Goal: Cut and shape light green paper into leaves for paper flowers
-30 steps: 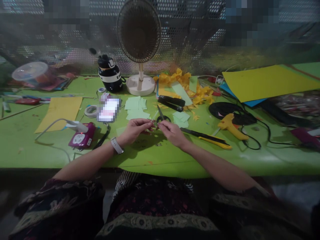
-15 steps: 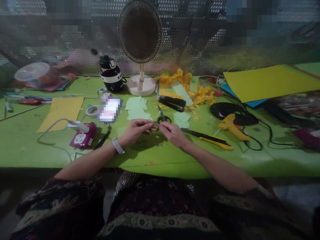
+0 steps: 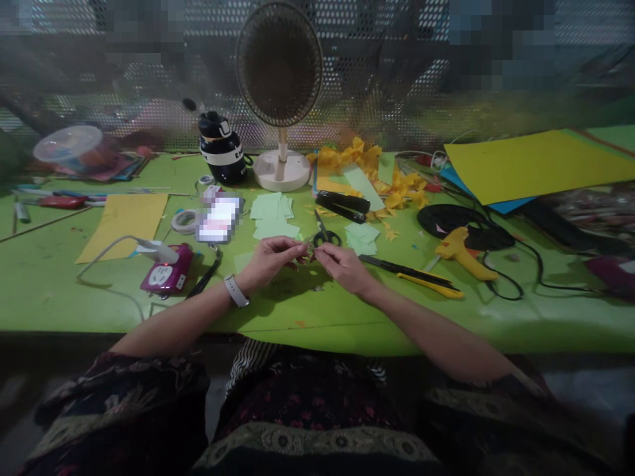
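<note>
My left hand [image 3: 278, 259] and my right hand [image 3: 344, 266] almost meet at the middle of the green table [image 3: 278, 311]. The fingers of both are pinched together around something small and greenish, too small to make out. Just behind the fingertips lie black-handled scissors [image 3: 329, 238]. Pale green paper pieces [image 3: 272, 213] are stacked beyond my left hand, and more pale green squares [image 3: 362, 236] lie beyond my right. A cutter with a yellow handle [image 3: 430, 283] rests to the right of my right hand.
Behind the hands are a black stapler [image 3: 341, 205], orange paper flowers [image 3: 347, 158], a fan [image 3: 282, 168] and a dark bottle [image 3: 223, 155]. A phone [image 3: 219, 218] and purple power adapter [image 3: 166, 271] lie left; a yellow glue gun [image 3: 466, 254] and yellow sheets [image 3: 536, 165] lie right.
The whole view has shifted very slightly. Both hands keep nearly the same pinched pose at the same spot.
</note>
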Demonstrator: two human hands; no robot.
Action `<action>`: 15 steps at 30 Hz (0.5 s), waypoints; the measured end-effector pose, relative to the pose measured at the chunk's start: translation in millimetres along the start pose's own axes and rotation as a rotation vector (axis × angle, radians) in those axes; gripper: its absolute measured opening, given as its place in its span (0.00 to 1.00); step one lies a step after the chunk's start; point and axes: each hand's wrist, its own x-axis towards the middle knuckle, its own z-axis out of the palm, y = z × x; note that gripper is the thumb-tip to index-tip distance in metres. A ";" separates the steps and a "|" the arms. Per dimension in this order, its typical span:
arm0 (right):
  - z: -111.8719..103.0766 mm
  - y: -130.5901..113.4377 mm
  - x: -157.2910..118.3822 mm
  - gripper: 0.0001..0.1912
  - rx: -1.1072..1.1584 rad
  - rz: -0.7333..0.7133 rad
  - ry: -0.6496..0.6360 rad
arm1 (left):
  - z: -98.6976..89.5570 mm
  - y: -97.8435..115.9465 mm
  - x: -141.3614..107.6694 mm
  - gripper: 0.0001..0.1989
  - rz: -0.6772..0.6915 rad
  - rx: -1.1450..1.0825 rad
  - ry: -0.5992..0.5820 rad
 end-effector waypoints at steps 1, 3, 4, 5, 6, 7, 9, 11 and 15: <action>-0.1 -0.4 -0.1 0.15 -0.004 -0.003 -0.006 | 0.4 0.4 -0.4 0.12 0.006 -0.002 0.001; -0.3 -1.9 -0.4 0.15 -0.009 -0.008 -0.020 | 1.3 1.0 -1.2 0.12 0.021 -0.005 0.009; -0.2 -2.8 -0.5 0.16 -0.012 -0.011 -0.027 | 1.7 1.1 -1.4 0.12 0.032 -0.006 0.013; -0.1 -3.7 -0.7 0.15 -0.015 -0.015 -0.030 | 1.9 1.0 -1.6 0.12 0.047 -0.006 0.017; 0.3 -4.6 -0.9 0.14 -0.022 -0.020 -0.025 | 1.9 0.6 -1.5 0.12 0.065 -0.004 0.024; 0.7 -5.2 -1.1 0.13 -0.030 -0.028 -0.013 | 1.7 0.1 -1.3 0.12 0.085 0.000 0.033; 1.8 -5.5 -1.4 0.12 -0.054 -0.053 0.026 | 0.9 -1.2 -0.4 0.13 0.123 0.006 0.055; 2.9 -4.5 -1.6 0.12 -0.084 -0.091 0.060 | 0.0 -2.5 0.8 0.14 0.150 0.005 0.070; 3.9 -1.4 -1.4 0.11 -0.095 -0.104 0.060 | -0.7 -4.4 2.6 0.14 0.169 0.004 0.089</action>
